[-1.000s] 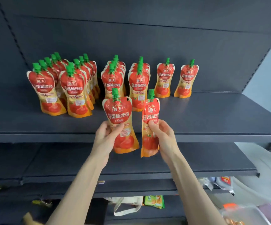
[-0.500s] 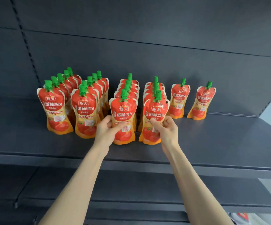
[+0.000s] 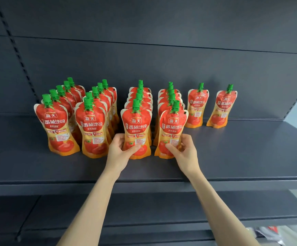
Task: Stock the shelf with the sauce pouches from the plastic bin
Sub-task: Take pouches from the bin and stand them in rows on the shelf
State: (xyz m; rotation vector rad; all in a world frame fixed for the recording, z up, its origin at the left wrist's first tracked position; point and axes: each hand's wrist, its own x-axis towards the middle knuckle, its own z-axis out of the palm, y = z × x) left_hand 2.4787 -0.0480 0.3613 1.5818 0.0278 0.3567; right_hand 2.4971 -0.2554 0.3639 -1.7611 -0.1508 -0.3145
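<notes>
Two red-and-orange sauce pouches with green caps stood upright at mid-frame on the dark grey shelf: the left hand gripped the left pouch, the right hand the right pouch, each heading a row, long axis vertical.

Red-and-orange sauce pouches (green caps, tomato pictures) against a dark grey shelf.

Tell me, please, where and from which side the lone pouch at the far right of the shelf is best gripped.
Probably the narrow waist of the far-right pouch, from the front: it stands upright, leaning slightly, both flanks clear, with its nearest neighbour standing apart.
</notes>
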